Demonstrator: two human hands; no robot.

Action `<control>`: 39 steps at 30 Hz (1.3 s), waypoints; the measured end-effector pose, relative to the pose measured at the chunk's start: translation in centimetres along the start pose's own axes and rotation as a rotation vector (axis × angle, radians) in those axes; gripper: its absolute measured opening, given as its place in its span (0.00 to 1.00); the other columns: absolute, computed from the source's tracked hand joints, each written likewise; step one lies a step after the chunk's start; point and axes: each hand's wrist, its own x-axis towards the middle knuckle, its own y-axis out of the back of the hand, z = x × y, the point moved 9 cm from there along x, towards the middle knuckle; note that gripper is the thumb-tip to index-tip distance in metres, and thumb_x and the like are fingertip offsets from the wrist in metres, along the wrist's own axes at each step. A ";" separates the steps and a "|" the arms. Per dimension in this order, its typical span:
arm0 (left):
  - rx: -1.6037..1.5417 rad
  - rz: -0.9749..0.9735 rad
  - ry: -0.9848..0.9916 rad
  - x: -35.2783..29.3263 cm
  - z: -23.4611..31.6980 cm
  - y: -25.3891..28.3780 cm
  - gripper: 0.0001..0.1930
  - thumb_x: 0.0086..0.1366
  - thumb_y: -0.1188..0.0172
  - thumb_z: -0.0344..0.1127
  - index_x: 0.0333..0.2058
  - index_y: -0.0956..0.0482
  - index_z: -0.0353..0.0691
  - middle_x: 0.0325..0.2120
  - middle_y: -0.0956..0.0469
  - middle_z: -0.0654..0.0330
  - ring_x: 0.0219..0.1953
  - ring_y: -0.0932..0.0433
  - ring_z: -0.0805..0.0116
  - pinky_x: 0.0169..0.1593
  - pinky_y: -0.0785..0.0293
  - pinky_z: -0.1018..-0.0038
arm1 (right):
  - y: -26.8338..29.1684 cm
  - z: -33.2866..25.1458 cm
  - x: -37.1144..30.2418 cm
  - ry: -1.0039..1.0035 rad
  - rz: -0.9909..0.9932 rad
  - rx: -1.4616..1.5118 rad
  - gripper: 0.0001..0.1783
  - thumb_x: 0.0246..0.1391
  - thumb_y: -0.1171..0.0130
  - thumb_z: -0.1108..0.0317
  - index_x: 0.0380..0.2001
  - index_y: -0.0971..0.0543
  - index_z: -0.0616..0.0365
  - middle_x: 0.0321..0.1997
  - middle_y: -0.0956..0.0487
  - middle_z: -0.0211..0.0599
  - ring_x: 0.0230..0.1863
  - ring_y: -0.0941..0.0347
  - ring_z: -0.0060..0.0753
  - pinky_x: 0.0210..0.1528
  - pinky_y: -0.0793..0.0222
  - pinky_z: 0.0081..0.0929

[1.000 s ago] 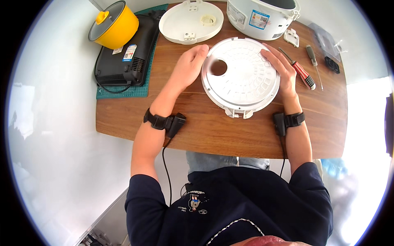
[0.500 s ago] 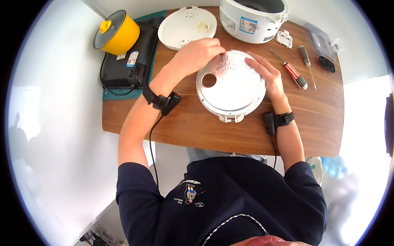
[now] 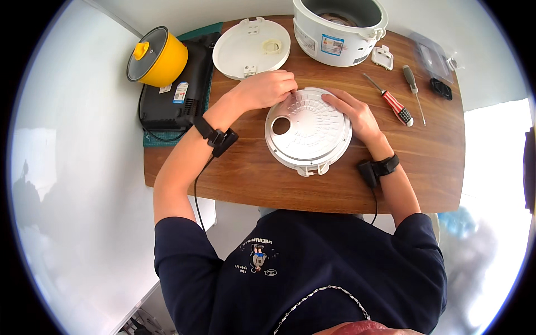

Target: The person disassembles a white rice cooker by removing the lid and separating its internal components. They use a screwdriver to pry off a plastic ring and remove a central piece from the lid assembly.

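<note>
One round white panel (image 3: 309,131) with an off-centre hole is at the middle of the wooden worktop (image 3: 245,176). The left hand (image 3: 271,89) has fingers curled at its upper-left rim; the right hand (image 3: 360,118) extends fingers over its upper-right rim. Whether either grips it, I cannot tell. Beyond are a white cooker body (image 3: 339,44) and shallow white cover (image 3: 245,50).

blue label (image 3: 332,45): white cooker (image 3: 354,46) | sticker (image 3: 180,92): black appliance (image 3: 162,107) | lettering (image 3: 258,242): navy shirt (image 3: 335,251)

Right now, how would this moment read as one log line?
left hand: at upper-left rim of round white panel | right hand: on its upper-right edge | around: yellow pot, red-handled screwdriver
</note>
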 end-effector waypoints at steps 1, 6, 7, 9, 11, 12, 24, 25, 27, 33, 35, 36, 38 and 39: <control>0.004 -0.054 0.000 0.1 -0.2 -0.4 0.05 0.63 0.38 0.26 0.38 0.19 0.36 0.36 0.19 0.58 0.42 0.20 0.57 0.46 0.21 0.64 | -0.1 0.1 0.1 -0.004 -0.011 0.000 0.26 0.54 0.40 0.74 0.58 0.19 0.51 0.63 0.21 0.44 0.55 0.19 0.52 0.54 0.20 0.37; -0.039 -0.123 0.025 0.2 -1.3 -0.7 0.05 0.62 0.40 0.25 0.37 0.22 0.35 0.35 0.19 0.56 0.39 0.20 0.54 0.43 0.22 0.63 | -0.5 0.2 0.3 0.003 -0.040 -0.025 0.28 0.54 0.41 0.75 0.60 0.20 0.48 0.64 0.22 0.43 0.56 0.20 0.52 0.54 0.20 0.38; -0.059 -0.139 0.050 0.2 -1.4 -0.5 0.05 0.62 0.40 0.25 0.37 0.22 0.36 0.35 0.19 0.56 0.38 0.20 0.53 0.43 0.22 0.63 | -0.4 0.1 0.3 0.005 -0.042 -0.031 0.28 0.54 0.41 0.75 0.60 0.20 0.48 0.64 0.22 0.43 0.55 0.20 0.52 0.54 0.20 0.38; -0.117 -0.180 0.169 0.2 -2.0 -0.3 0.05 0.62 0.40 0.26 0.37 0.23 0.36 0.33 0.20 0.55 0.36 0.20 0.54 0.41 0.23 0.63 | -0.3 -0.1 0.3 0.008 -0.046 -0.042 0.28 0.54 0.42 0.75 0.60 0.20 0.47 0.63 0.22 0.44 0.55 0.20 0.52 0.54 0.20 0.38; -0.169 -0.174 0.240 0.3 -2.6 0.3 0.05 0.62 0.40 0.27 0.36 0.24 0.36 0.32 0.20 0.55 0.34 0.21 0.55 0.39 0.24 0.64 | -0.3 0.0 0.3 0.008 -0.040 -0.032 0.28 0.55 0.42 0.75 0.60 0.19 0.47 0.63 0.22 0.43 0.55 0.20 0.52 0.54 0.20 0.39; -0.194 -0.144 0.250 0.5 -2.9 0.7 0.05 0.62 0.40 0.27 0.36 0.24 0.36 0.31 0.21 0.55 0.33 0.21 0.55 0.38 0.24 0.64 | -0.1 0.1 0.3 0.007 -0.036 -0.028 0.28 0.55 0.43 0.75 0.60 0.19 0.47 0.63 0.22 0.43 0.55 0.20 0.52 0.54 0.20 0.39; 0.156 0.009 0.047 5.9 -1.9 -2.6 0.05 0.65 0.40 0.28 0.36 0.28 0.38 0.32 0.25 0.58 0.38 0.20 0.56 0.38 0.22 0.61 | 6.7 -0.4 -4.1 -0.116 0.069 0.004 0.23 0.49 0.34 0.76 0.51 0.18 0.60 0.59 0.20 0.47 0.56 0.19 0.49 0.56 0.22 0.35; 0.188 0.021 0.023 6.2 -1.6 -3.2 0.05 0.65 0.40 0.28 0.36 0.28 0.39 0.32 0.25 0.58 0.39 0.20 0.56 0.38 0.21 0.60 | 7.2 -0.2 -4.5 -0.126 0.096 -0.021 0.22 0.49 0.34 0.76 0.51 0.18 0.61 0.60 0.20 0.47 0.56 0.19 0.48 0.57 0.22 0.34; 0.215 0.043 -0.013 6.6 -1.3 -4.0 0.06 0.64 0.38 0.28 0.36 0.27 0.39 0.33 0.25 0.59 0.40 0.20 0.57 0.39 0.21 0.61 | 7.7 0.1 -5.2 -0.165 0.144 0.027 0.23 0.47 0.32 0.75 0.50 0.18 0.64 0.59 0.19 0.47 0.56 0.19 0.46 0.58 0.23 0.33; 0.211 0.235 0.074 5.8 -0.2 -1.7 0.11 0.61 0.34 0.29 0.41 0.24 0.39 0.35 0.24 0.58 0.40 0.21 0.57 0.43 0.22 0.62 | 8.4 1.4 -5.3 -0.276 0.215 0.187 0.25 0.46 0.30 0.70 0.51 0.18 0.66 0.54 0.15 0.46 0.54 0.18 0.40 0.59 0.25 0.33; 0.251 0.351 0.157 4.3 0.7 0.7 0.13 0.60 0.32 0.31 0.43 0.23 0.40 0.37 0.24 0.59 0.41 0.22 0.57 0.44 0.23 0.63 | 8.6 1.2 -4.8 -0.332 0.228 0.225 0.21 0.51 0.36 0.74 0.50 0.19 0.69 0.48 0.14 0.43 0.44 0.15 0.35 0.51 0.20 0.30; 0.312 0.413 0.207 3.1 1.1 2.1 0.15 0.60 0.31 0.32 0.44 0.23 0.41 0.38 0.25 0.59 0.42 0.22 0.58 0.45 0.24 0.63 | 8.2 2.6 -5.8 -0.430 0.273 0.383 0.18 0.56 0.38 0.74 0.50 0.19 0.69 0.46 0.14 0.43 0.40 0.15 0.33 0.44 0.19 0.28; 0.485 0.488 0.344 0.0 0.6 3.9 0.19 0.57 0.27 0.37 0.45 0.23 0.43 0.41 0.26 0.61 0.44 0.23 0.59 0.47 0.27 0.63 | 7.7 2.9 -5.8 -0.543 0.361 0.541 0.14 0.70 0.45 0.69 0.51 0.21 0.68 0.37 0.15 0.42 0.29 0.17 0.30 0.30 0.21 0.23; 0.524 0.464 0.404 -1.4 0.1 4.2 0.19 0.56 0.26 0.37 0.45 0.23 0.43 0.40 0.26 0.61 0.43 0.23 0.59 0.46 0.27 0.63 | 7.7 2.2 -5.2 -0.594 0.399 0.602 0.17 0.73 0.46 0.63 0.51 0.22 0.69 0.32 0.17 0.40 0.28 0.18 0.29 0.27 0.22 0.23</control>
